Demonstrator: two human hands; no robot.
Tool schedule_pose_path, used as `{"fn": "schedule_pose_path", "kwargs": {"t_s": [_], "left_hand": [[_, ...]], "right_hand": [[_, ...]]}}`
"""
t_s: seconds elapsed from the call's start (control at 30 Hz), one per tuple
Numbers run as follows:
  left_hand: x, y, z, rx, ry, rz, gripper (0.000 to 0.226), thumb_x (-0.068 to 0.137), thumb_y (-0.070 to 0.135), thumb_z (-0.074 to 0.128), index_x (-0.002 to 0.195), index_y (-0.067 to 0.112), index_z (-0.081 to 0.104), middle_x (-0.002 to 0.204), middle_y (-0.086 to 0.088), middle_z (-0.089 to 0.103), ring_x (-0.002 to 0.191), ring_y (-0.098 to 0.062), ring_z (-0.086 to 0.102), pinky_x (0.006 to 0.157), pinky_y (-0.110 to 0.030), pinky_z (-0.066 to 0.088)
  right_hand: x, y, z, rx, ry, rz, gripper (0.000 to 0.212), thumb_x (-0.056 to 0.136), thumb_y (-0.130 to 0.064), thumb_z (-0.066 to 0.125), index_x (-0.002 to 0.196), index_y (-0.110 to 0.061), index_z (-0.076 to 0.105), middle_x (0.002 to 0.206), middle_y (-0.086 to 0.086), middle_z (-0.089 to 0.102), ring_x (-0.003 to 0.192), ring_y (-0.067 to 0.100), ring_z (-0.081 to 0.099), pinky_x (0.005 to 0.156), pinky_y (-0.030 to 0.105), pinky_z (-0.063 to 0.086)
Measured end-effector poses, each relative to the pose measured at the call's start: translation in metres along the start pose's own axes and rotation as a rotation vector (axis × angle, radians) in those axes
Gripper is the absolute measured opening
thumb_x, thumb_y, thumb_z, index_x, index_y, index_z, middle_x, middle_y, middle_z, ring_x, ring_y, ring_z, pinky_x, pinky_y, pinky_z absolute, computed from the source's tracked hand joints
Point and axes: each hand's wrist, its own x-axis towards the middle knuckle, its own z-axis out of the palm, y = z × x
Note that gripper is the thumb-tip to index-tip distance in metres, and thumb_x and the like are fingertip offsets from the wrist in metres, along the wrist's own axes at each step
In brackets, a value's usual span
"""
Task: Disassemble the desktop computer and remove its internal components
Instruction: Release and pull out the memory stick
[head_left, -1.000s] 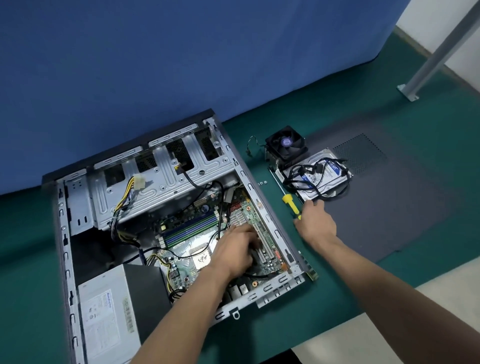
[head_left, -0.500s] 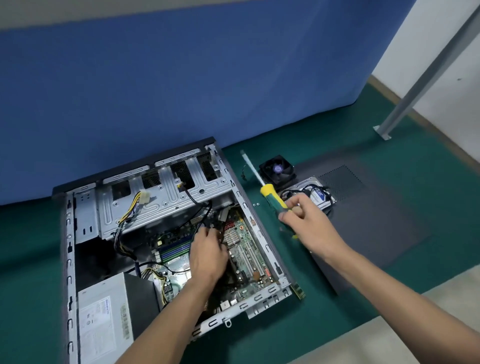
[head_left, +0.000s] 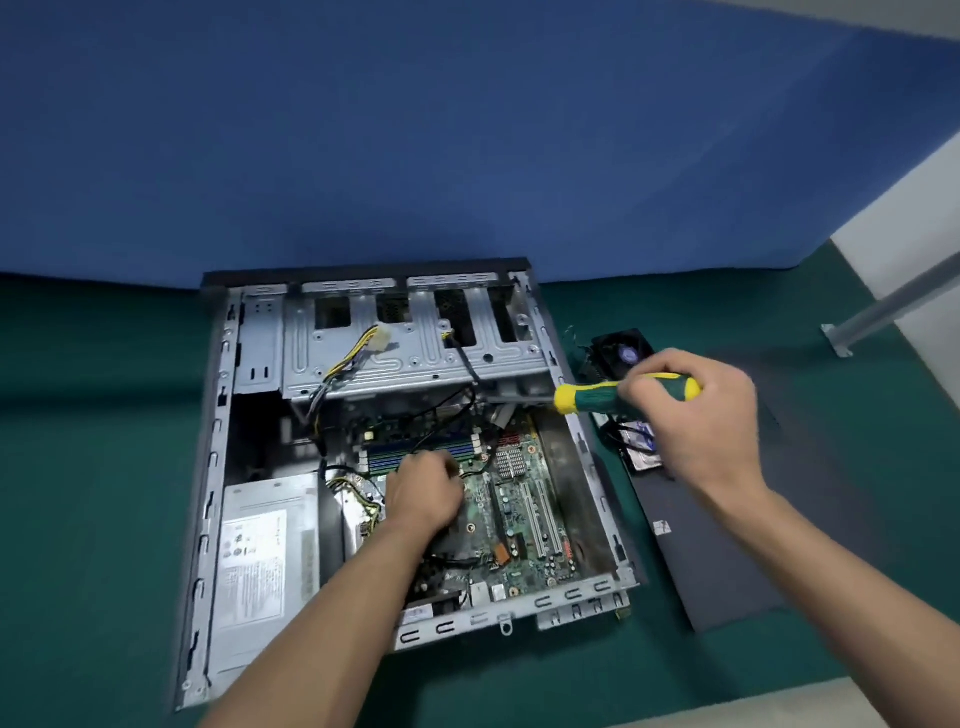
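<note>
The right hand (head_left: 706, 415), right of centre in the frame, has its fingers (head_left: 644, 387) curled round the green and yellow handle of a screwdriver (head_left: 623, 396). The tool's long axis runs almost level, shaft pointing left across the right wall of the open computer case (head_left: 587, 457) toward the underside of the metal drive cage (head_left: 415, 358). The tip is blurred, and I cannot tell whether it touches anything.

The left hand (head_left: 426, 493) sits lower and left of the tool, down on the motherboard (head_left: 519, 514) just below the blue memory slots (head_left: 415, 452). Its fingers are bent over the board; whether they grasp a cable or only press is hidden.

What the coming move turns on, I judge: the board's screws lie below and left of the tip, so the right hand, the nearer one, must tilt the shaft downward.

Outside the case at right, a cooler fan (head_left: 618, 353) and a hard drive (head_left: 641, 441) lie on a dark side panel (head_left: 727, 545) on the green surface (head_left: 78, 519).
</note>
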Motion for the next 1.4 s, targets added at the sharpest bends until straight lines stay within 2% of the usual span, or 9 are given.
{"fn": "schedule_pose_path", "kwargs": {"t_s": [0.27, 0.43, 0.67, 0.77, 0.87, 0.93, 1.13, 1.27, 1.4], "left_hand": [[0.007, 0.004, 0.006, -0.073, -0.068, -0.024, 0.025, 0.084, 0.010, 0.054, 0.102, 0.020, 0.069, 0.107, -0.004, 0.067, 0.098, -0.023, 0.060, 0.085, -0.033, 0.050], [0.010, 0.001, 0.013, -0.019, -0.154, -0.019, 0.019, 0.086, 0.021, 0.055, 0.098, 0.027, 0.068, 0.113, -0.005, 0.062, 0.118, -0.025, 0.043, 0.099, -0.036, 0.035], [0.012, 0.001, 0.014, -0.131, -0.144, -0.066, 0.017, 0.086, 0.020, 0.057, 0.094, 0.026, 0.071, 0.110, -0.005, 0.057, 0.114, -0.023, 0.040, 0.100, -0.039, 0.033], [0.010, 0.003, 0.012, -0.158, -0.092, -0.046, 0.018, 0.086, 0.012, 0.055, 0.092, 0.021, 0.070, 0.106, -0.003, 0.062, 0.106, -0.020, 0.048, 0.092, -0.036, 0.039], [0.011, 0.006, 0.007, -0.350, 0.042, -0.116, 0.014, 0.089, 0.012, 0.051, 0.101, 0.015, 0.057, 0.093, -0.001, 0.063, 0.078, -0.016, 0.057, 0.063, -0.029, 0.044], [0.013, 0.007, 0.004, -0.458, 0.122, -0.178, 0.022, 0.092, 0.019, 0.051, 0.112, 0.010, 0.046, 0.083, -0.001, 0.059, 0.069, -0.015, 0.057, 0.053, -0.028, 0.041], [0.017, 0.006, 0.006, -0.587, 0.171, -0.259, 0.025, 0.097, 0.028, 0.044, 0.112, 0.007, 0.041, 0.072, -0.001, 0.053, 0.063, -0.018, 0.053, 0.065, -0.039, 0.049], [0.019, 0.007, 0.008, -0.538, 0.184, -0.274, 0.022, 0.098, 0.025, 0.043, 0.111, 0.007, 0.042, 0.072, -0.002, 0.053, 0.059, -0.015, 0.050, 0.055, -0.032, 0.042], [0.017, 0.004, 0.009, -0.464, 0.106, -0.283, 0.022, 0.095, 0.018, 0.045, 0.115, 0.011, 0.048, 0.077, 0.002, 0.055, 0.062, -0.015, 0.054, 0.051, -0.025, 0.037]], "right_hand": [[0.004, -0.004, 0.021, -0.343, -0.172, 0.041, 0.029, 0.058, -0.045, 0.049, 0.056, -0.019, 0.062, 0.040, -0.004, 0.046, 0.046, 0.012, 0.041, 0.043, 0.027, 0.027], [0.010, -0.001, 0.054, -0.469, -0.259, 0.020, 0.035, 0.060, -0.049, 0.044, 0.058, -0.016, 0.055, 0.049, -0.003, 0.050, 0.055, 0.020, 0.048, 0.046, 0.026, 0.029], [0.020, 0.009, 0.078, -0.548, -0.312, 0.005, 0.032, 0.071, -0.041, 0.058, 0.065, -0.010, 0.062, 0.053, 0.003, 0.055, 0.061, 0.029, 0.053, 0.053, 0.029, 0.039], [0.022, 0.012, 0.081, -0.559, -0.317, 0.014, 0.031, 0.072, -0.039, 0.060, 0.064, -0.009, 0.061, 0.050, 0.001, 0.051, 0.057, 0.026, 0.049, 0.048, 0.026, 0.032], [0.024, 0.015, 0.084, -0.553, -0.326, 0.032, 0.031, 0.072, -0.039, 0.059, 0.062, -0.010, 0.059, 0.049, 0.001, 0.050, 0.057, 0.027, 0.048, 0.047, 0.026, 0.030], [0.025, 0.016, 0.085, -0.548, -0.328, 0.030, 0.032, 0.071, -0.039, 0.058, 0.059, -0.010, 0.056, 0.051, 0.003, 0.051, 0.059, 0.030, 0.049, 0.048, 0.028, 0.031], [0.029, 0.013, 0.086, -0.560, -0.345, 0.046, 0.029, 0.071, -0.039, 0.057, 0.058, -0.013, 0.056, 0.056, 0.006, 0.055, 0.064, 0.032, 0.052, 0.054, 0.030, 0.037], [0.036, 0.006, 0.091, -0.595, -0.382, 0.086, 0.029, 0.074, -0.040, 0.054, 0.067, -0.013, 0.062, 0.060, 0.002, 0.054, 0.068, 0.032, 0.053, 0.059, 0.030, 0.039], [0.049, -0.001, 0.094, -0.704, -0.459, 0.130, 0.057, 0.087, -0.064, 0.040, 0.076, -0.010, 0.055, 0.070, 0.005, 0.053, 0.071, 0.028, 0.050, 0.061, 0.031, 0.036]]}}
